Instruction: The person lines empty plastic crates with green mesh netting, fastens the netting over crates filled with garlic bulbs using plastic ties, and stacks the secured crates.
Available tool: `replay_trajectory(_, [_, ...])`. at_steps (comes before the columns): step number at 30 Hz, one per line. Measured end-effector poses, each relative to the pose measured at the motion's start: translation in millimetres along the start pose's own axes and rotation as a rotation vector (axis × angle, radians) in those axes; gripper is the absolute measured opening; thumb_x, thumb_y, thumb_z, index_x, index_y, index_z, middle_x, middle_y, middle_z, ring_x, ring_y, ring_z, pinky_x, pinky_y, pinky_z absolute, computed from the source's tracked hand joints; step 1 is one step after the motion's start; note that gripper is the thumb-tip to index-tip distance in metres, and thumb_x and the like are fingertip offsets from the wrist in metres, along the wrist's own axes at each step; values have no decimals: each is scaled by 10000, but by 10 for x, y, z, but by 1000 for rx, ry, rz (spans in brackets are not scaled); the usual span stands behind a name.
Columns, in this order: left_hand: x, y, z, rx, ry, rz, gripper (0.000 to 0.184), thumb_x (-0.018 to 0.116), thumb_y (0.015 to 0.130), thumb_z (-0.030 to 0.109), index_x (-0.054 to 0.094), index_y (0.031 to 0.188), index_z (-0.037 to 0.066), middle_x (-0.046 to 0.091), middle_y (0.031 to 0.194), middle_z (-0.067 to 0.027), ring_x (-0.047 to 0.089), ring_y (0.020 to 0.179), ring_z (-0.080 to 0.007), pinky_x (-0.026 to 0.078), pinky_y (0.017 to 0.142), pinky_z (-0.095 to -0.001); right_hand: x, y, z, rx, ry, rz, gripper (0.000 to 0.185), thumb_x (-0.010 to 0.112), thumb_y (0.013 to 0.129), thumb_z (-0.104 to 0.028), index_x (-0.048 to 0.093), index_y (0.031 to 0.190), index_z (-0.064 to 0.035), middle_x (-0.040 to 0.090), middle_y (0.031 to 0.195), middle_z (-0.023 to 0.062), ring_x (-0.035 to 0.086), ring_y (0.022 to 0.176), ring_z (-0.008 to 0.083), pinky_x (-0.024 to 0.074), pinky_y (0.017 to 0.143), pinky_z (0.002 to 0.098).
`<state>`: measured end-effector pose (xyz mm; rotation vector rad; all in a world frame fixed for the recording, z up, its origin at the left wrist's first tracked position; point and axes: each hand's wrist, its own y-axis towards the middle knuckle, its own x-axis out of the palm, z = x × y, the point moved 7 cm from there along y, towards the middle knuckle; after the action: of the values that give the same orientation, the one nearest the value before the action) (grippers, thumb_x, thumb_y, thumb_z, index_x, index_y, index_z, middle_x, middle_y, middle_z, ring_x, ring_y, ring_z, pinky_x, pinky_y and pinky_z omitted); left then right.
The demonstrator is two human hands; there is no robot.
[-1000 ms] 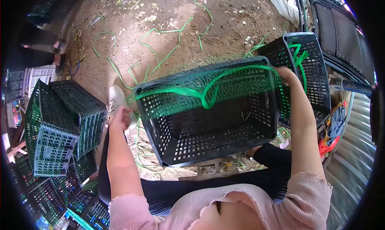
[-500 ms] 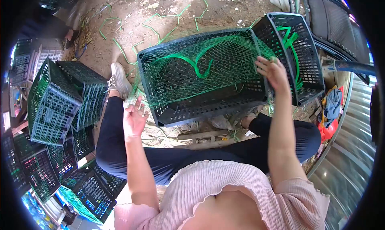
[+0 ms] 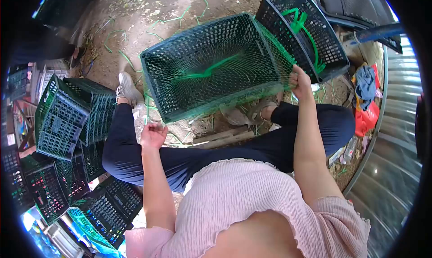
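Note:
A black plastic crate [image 3: 148, 73] stands tilted in front of me, with fine green netting [image 3: 225, 96] stretched across its opening and over its near rim. A bright green strip [image 3: 208, 72] shows in the middle of the netting. At the crate's right side, my right hand [image 3: 300, 81] is closed on the netting. My left hand [image 3: 154, 134] is by the near left corner, its fingers curled; whether netting is between them is hidden. Behind the right side is a second black crate [image 3: 274, 13] holding green strips [image 3: 297, 22].
Net-covered crates [image 3: 63, 118] are stacked on my left. Green strips [image 3: 126, 60] lie across the dirt ground. Wooden slats [image 3: 225, 139] lie between my feet. To the right are a red bag [image 3: 368, 118] and corrugated metal sheeting [image 3: 396, 168]. Another person's leg [image 3: 54, 53] shows at upper left.
The netting, loose with the near part of the opening uncovered, now spans the whole crate. My right hand has closed on it. Both crates appear farther up and left in view; my left hand's fingers have curled.

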<state>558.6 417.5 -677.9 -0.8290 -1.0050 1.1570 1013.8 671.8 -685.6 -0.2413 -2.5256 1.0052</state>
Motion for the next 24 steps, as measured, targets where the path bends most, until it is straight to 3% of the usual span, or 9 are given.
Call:
replay_trajectory(4, [-576,1028,-111,-81,-10,51,227,421,808,162,414,586,115,329,427,34,358,371,-102,402,459,-248,-446,507,378,-92,-140,164,325,530,802,-362,396,582,-163,258,445,-70,221,356,67,178,363,237])
replay_trajectory(7, [-564,1251,-383,-195,-12,305,196,394,790,115,436,598,123,410,482,26,358,370,-102,336,362,-227,-522,683,781,-168,-176,390,281,534,795,-356,590,843,-85,544,682,1,473,550,131,359,510,236])
replay_trajectory(9, [-395,1354,-462,-180,-61,198,189,392,781,119,448,602,140,458,527,20,390,388,-102,326,354,-232,-862,1502,1257,-208,-15,135,348,524,798,-311,573,1015,-44,586,885,53,536,722,172,416,629,274])
replay_trajectory(11, [-474,1800,-429,-398,-28,-616,144,404,780,157,538,746,118,579,724,-19,571,623,-163,472,507,-267,-466,1104,1097,-103,-272,90,345,514,799,-273,562,1032,-23,591,914,73,542,785,192,423,694,305])
replay_trajectory(13, [-277,1546,-438,-243,6,-181,220,413,783,209,570,893,101,599,880,-53,578,785,-197,483,687,-361,-708,1787,1266,15,-482,-11,341,509,799,-243,551,1046,-11,586,947,96,543,830,203,423,722,322])
replay_trajectory(15, [205,1338,-331,-157,316,-526,359,391,821,319,540,1043,80,577,992,-89,563,868,-230,474,718,-373,-662,2079,1121,113,-581,-57,361,501,804,-263,545,1057,-10,583,965,104,543,851,206,425,740,338])
replay_trajectory(19, [554,1756,476,-164,374,-325,528,356,797,499,499,1082,79,562,950,-83,540,829,-266,426,762,-446,982,1378,46,245,-540,-2,458,479,821,-406,538,1073,-27,578,973,91,539,848,201,431,757,365])
replay_trajectory(21, [916,2057,812,-39,604,-381,565,320,823,508,400,1200,95,469,1175,-83,448,1067,-252,338,909,-447,1185,2042,-43,154,-588,-158,514,431,835,-457,534,1067,-10,576,970,76,532,831,184,430,768,341])
replay_trajectory(24, [1496,2147,1143,99,694,-348,459,499,799,416,474,1118,86,546,1050,-69,519,946,-209,426,809,-379,1478,2694,-89,-58,-808,-511,321,456,858,-268,552,1029,-13,582,915,59,530,805,134,439,735,284])
